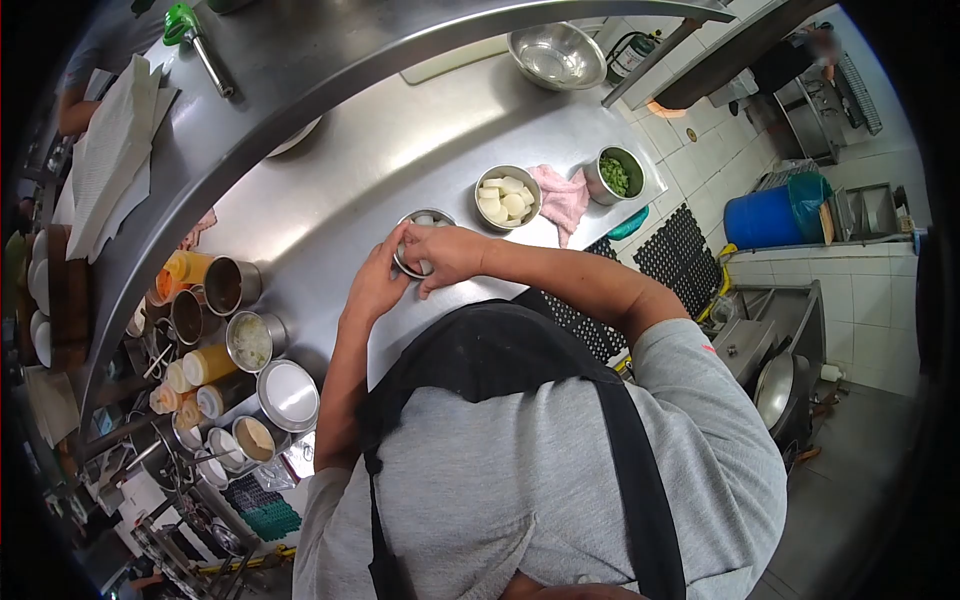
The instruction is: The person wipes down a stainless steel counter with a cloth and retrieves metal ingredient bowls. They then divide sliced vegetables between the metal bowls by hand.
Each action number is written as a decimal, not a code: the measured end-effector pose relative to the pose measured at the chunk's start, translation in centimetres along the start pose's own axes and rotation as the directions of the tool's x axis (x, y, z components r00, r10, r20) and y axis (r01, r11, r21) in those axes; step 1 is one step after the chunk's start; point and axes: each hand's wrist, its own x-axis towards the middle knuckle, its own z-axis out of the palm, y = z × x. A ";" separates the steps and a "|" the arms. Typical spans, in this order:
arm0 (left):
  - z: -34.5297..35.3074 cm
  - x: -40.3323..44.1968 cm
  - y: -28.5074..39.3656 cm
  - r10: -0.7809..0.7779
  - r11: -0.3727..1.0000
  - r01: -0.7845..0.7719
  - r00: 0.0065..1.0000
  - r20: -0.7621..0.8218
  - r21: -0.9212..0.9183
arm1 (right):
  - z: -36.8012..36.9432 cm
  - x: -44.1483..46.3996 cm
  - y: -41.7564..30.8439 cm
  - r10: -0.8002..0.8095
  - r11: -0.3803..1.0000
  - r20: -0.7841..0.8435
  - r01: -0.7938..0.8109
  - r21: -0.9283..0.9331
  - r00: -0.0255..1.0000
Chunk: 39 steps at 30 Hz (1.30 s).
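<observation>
A small metal bowl (440,214) with pale, whitish pieces in it stands on the steel counter in front of me. My left hand (378,282) is at the bowl's left side, with its fingers closed against the rim. Reaching across from the right, my right hand (447,254) lies over the bowl with bent fingers, and its fingertips meet those of the left. Whatever is between the right fingers is hidden. Close by on the right is a larger metal bowl (480,212) of thick white slices (510,200).
A pink cloth (562,200) and a pot of chopped greens (615,175) lie farther right. Sauce bottles (205,365) and metal containers (287,395) crowd the left side. An empty steel bowl (557,55) sits at the back. Overhead runs a steel shelf (330,88) with a green-handled torch (200,50).
</observation>
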 end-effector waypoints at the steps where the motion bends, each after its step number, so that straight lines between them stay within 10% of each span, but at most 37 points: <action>1: 0.3 0.0 -0.7 0.031 0.999 -0.031 0.999 -0.012 -0.010 | 0.2 -0.1 0.1 0.043 0.996 -0.091 -0.036 0.077 0.995; 5: 0.8 0.3 -2.1 0.052 0.993 -0.052 0.999 0.001 -0.108 | -3.6 -1.9 -2.8 0.267 0.947 -0.381 -0.167 0.276 0.885; 9: 0.6 -0.3 -1.3 0.082 0.994 -0.086 0.995 -0.058 -0.070 | -8.6 -5.2 -4.6 0.150 0.982 -0.830 -0.180 0.062 0.536; 13: 0.7 -0.4 -0.9 0.042 0.995 -0.045 0.999 -0.029 -0.092 | -6.6 -7.3 0.3 0.197 0.950 -0.914 -0.298 0.089 0.356; 35: 0.8 -0.8 -0.9 0.064 0.992 -0.070 0.996 -0.062 -0.106 | -5.0 -11.1 1.9 0.235 0.866 -0.849 -0.499 -0.039 0.473; 39: 0.7 -0.9 -1.0 0.003 0.996 -0.006 0.999 -0.041 -0.086 | -1.1 -11.1 3.2 0.318 0.713 -0.529 -0.566 -0.414 0.787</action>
